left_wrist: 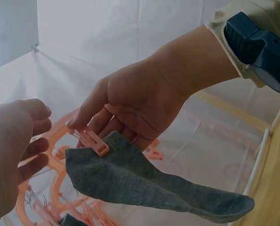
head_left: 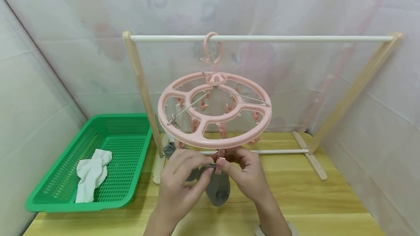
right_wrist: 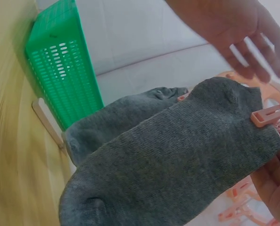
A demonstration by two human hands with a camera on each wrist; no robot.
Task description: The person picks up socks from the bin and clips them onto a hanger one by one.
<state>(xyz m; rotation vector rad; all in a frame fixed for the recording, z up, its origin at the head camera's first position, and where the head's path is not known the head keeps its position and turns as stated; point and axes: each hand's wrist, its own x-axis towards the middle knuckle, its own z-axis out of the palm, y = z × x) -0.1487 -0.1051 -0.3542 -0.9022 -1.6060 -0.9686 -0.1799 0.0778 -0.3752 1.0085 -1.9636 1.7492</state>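
Hands (head_left: 183,179) (head_left: 247,174) flank clip (head_left: 218,171) and sock (head_left: 217,189) below ring's edge (head_left: 213,144) (seemingly tight).

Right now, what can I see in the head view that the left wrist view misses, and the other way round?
Only the head view shows the perforated green basket, the white sock lying in it and the pink hanger hook.
Only the left wrist view shows the navy wrist camera.
Both share the left hand, the right hand pinching a pink clothespin, and the gray sock clipped in it.
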